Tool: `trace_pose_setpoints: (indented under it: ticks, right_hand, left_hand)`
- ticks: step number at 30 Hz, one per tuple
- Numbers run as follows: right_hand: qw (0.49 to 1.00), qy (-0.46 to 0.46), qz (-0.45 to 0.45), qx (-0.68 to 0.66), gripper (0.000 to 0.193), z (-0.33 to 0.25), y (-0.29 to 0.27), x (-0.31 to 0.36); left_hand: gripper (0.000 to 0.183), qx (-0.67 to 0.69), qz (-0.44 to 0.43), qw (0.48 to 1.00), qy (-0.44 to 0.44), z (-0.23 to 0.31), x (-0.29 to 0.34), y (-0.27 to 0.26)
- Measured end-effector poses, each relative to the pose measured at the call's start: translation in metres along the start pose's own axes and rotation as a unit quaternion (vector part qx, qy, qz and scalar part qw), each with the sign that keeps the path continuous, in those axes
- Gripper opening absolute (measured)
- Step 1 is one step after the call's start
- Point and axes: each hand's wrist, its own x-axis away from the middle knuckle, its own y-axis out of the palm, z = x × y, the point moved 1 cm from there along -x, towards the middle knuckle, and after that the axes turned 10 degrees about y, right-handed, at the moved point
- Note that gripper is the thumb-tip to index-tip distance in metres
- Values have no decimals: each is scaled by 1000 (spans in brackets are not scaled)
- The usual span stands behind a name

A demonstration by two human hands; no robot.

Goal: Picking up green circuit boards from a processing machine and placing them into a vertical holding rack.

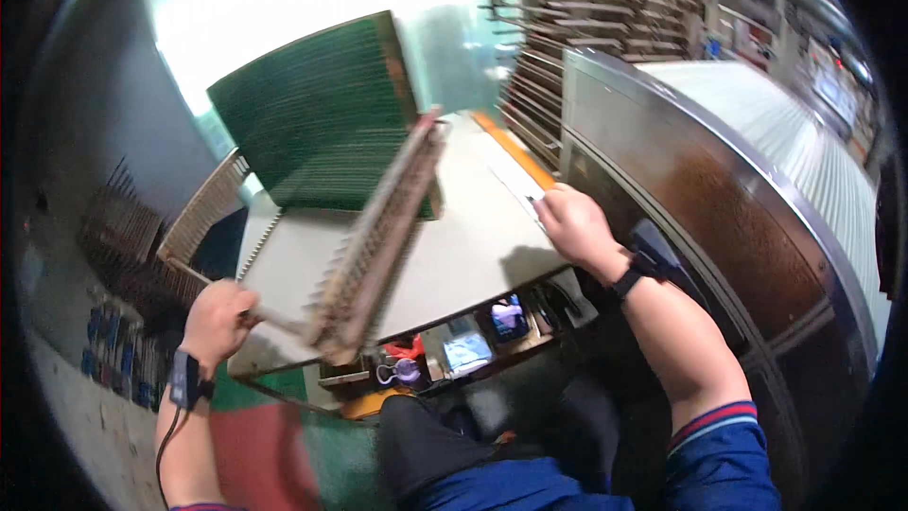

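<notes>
My left hand (222, 319) is closed round a thin rod that meets the lower end of a long toothed wooden bar (380, 237). That bar slants up and away across the white tabletop (478, 203) and is blurred. My right hand (575, 225) is closed at the table's right side, by a thin, pale, dark-tipped piece; whether it holds that piece I cannot make out. Behind the bar a dark green ribbed panel (307, 109) stands tilted, with a brown strip down its right edge.
A curved slatted rack (206, 206) stands left of the table. Under the tabletop, an open shelf (435, 364) holds a purple item and small boxes. A tall metal cabinet (700, 180) borders the right side. Stacked wooden racks (596, 24) rise behind; a yellow strip (515, 151) edges the table.
</notes>
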Motion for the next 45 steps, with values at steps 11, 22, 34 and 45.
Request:
trace_pose_setpoints:
  ticks: [11, 22, 34, 45]
  right_hand:
    - [963, 98, -71, -242, 26, -18, 92, -11]
    - [955, 107, -34, -275, 19, -36, 187, -73]
    - [973, 83, -102, -192, 15, -37, 202, -77]
    - [987, 14, -126, -96, 13, -36, 220, -80]
  left_hand:
    - [30, 111, 35, 985, -124, -30, -8, 35]
    - [47, 125, 3, 983, -135, -37, -2, 36]
    - [10, 343, 24, 762, -549, -213, 126, 95]
    - [13, 55, -167, 973, -149, -253, 182, 120]
